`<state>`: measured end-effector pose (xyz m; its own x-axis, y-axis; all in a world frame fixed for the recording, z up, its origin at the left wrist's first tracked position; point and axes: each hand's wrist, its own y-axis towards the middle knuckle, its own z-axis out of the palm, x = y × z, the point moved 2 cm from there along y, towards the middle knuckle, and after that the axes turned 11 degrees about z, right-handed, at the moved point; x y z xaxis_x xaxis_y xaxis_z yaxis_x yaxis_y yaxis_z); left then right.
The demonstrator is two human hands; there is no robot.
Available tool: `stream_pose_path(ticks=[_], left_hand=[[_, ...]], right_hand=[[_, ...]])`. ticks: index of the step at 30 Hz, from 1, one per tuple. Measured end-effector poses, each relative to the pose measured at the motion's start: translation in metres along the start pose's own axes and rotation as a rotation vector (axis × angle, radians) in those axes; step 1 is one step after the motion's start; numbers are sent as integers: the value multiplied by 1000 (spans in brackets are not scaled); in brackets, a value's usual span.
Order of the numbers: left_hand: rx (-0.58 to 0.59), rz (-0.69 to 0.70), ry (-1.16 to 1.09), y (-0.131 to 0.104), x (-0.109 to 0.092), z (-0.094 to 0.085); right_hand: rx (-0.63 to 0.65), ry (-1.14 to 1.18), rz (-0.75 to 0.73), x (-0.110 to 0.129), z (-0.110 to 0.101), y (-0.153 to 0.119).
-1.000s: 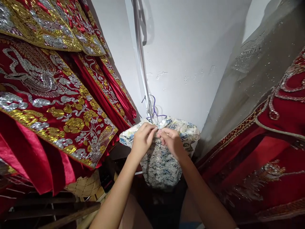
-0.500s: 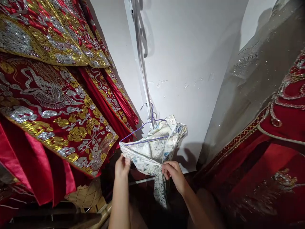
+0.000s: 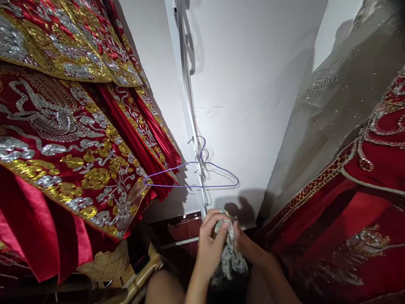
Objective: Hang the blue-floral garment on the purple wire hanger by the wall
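Observation:
A bunched white garment with a green-blue pattern [image 3: 228, 253] is gathered low in the middle, above my knees. My left hand [image 3: 214, 230] wraps round its top from the left, thumb pressed on the cloth. On the right side my right hand [image 3: 243, 242] grips the same cloth, its fingers partly hidden behind it. The two hands are close together. Above them a bare purple wire hanger [image 3: 218, 186] hangs at a pale metal rail with hooks [image 3: 189, 93], apart from both hands.
Red garments with gold and silver embroidery [image 3: 95, 139] hang at the left. A sheer grey fabric [image 3: 335, 80] and a red beaded garment [image 3: 348, 219] are at the right. Bamboo-like furniture [image 3: 145, 270] stands low at the left, beside my knee.
The patterned garment has come off the purple hanger and is now bunched lower down. My left hand has moved right, beside my right hand. The hanger now hangs bare.

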<state>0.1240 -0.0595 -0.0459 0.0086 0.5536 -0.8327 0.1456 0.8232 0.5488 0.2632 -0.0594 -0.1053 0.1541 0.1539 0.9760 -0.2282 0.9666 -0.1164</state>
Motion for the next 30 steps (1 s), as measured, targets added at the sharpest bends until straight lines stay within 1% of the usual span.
stream_pose_path(ticks=[2, 3, 4, 5, 6, 7, 8, 9, 10, 12, 13, 14, 16, 18, 19, 21, 24, 26, 28, 30], left_hand=[[18, 25, 144, 2, -3, -6], [54, 3, 177, 2, -1, -13], [120, -47, 176, 0, 3, -21], [217, -116, 147, -3, 8, -30], [340, -192, 113, -8, 13, -38], [464, -262, 96, -15, 19, -46], [570, -318, 115, -22, 24, -54], [646, -353, 169, -29, 27, -62], [697, -369, 240, -35, 29, -70], [736, -380, 394, -40, 27, -85], [735, -385, 467, -40, 22, -92], [727, -390, 546, -37, 17, -100], [695, -383, 746, -28, 4, -118], [657, -367, 946, -17, -8, -135], [632, -366, 1021, -12, -13, -144], [554, -361, 1122, -4, -19, -159], [391, -279, 1167, 6, -26, -173], [292, -224, 1140, 14, -29, -175], [204, -243, 1104, 24, -31, -174], [120, -275, 1082, 37, -32, -171]], right_hand=[[120, -51, 41, 7, 9, 3], [185, -117, 53, 13, 12, 5], [242, -195, 57, 22, 12, 7], [287, -282, 40, 33, 10, 10], [313, -364, -2, 45, 6, 14], [310, -424, -74, 59, 2, 20], [270, -455, -161, 74, -3, 27], [199, -471, -239, 87, -9, 36], [100, -476, -304, 98, -14, 47], [-124, -469, -366, 109, -22, 73], [-199, -459, -373, 108, -23, 87], [-227, -456, -360, 105, -23, 100], [-196, -465, -313, 91, -19, 121], [-155, -488, -274, 75, -16, 128], [-156, -496, -273, 69, -16, 127], [-193, -506, -282, 62, -23, 115], [-246, -575, -320, 64, -43, 86], [-250, -648, -371, 72, -55, 67], [-253, -699, -410, 80, -63, 54], [-276, -713, -430, 87, -66, 47]])
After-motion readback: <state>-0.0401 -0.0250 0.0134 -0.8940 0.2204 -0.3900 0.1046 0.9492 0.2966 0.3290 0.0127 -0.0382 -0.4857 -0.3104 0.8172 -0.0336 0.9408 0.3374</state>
